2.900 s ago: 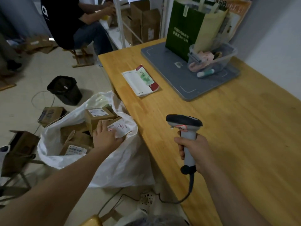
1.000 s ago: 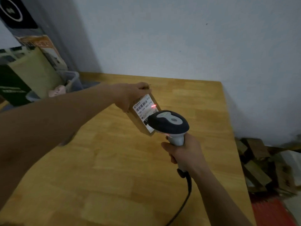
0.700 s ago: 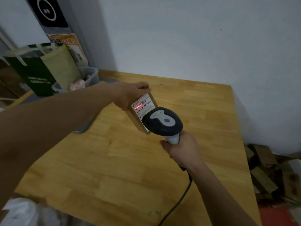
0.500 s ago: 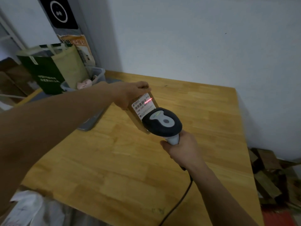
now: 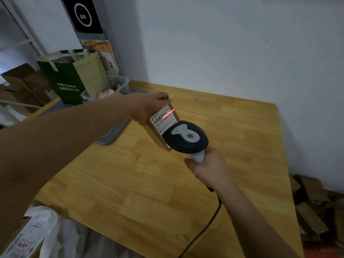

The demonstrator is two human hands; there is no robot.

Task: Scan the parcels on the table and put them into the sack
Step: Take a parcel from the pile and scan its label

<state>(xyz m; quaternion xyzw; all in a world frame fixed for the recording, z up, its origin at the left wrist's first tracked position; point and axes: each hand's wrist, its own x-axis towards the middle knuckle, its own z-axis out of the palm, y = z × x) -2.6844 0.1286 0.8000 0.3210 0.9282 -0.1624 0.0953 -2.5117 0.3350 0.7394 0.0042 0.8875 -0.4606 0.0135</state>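
Small cardboard parcel (image 5: 155, 136): tilted over the table (image 5: 149, 183), label (image 5: 162, 121) up, red scan line (image 5: 168, 113) across it. Our left hand (image 5: 149, 107) grips its upper end; our right hand (image 5: 207, 170) wraps the scanner (image 5: 186, 138) handle. We judge it light, stiff, dry-surfaced; best held by opposite edges, label clear.

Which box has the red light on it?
The parcel gripped by the left hand: the scanner's red line crosses its white label. The labelled box in the sack, bottom left, has no light on it.
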